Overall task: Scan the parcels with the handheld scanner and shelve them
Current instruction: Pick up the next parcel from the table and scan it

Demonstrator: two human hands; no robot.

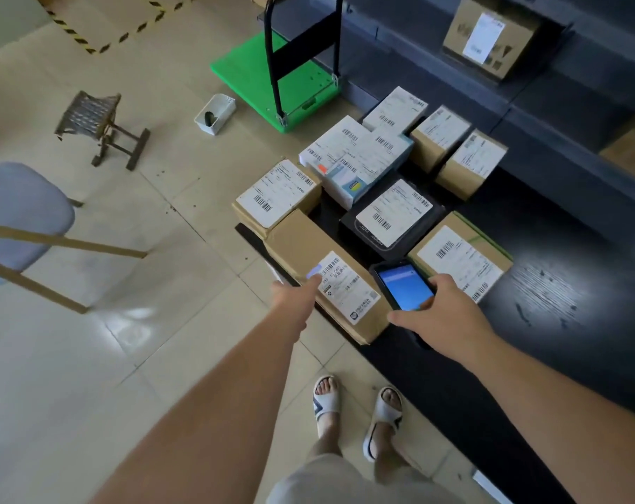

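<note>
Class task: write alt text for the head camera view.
A person's right hand holds a handheld scanner beside a long cardboard parcel, while the left hand touches its label. More labelled parcels lie on a low black table.

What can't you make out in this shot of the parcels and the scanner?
- Label text on the long parcel: too small, head view.
- Scanner lower end: covered by right hand.
- Left hand fingertips: seen from behind, grip unclear.
- Dark object in white basket: too small.
</note>
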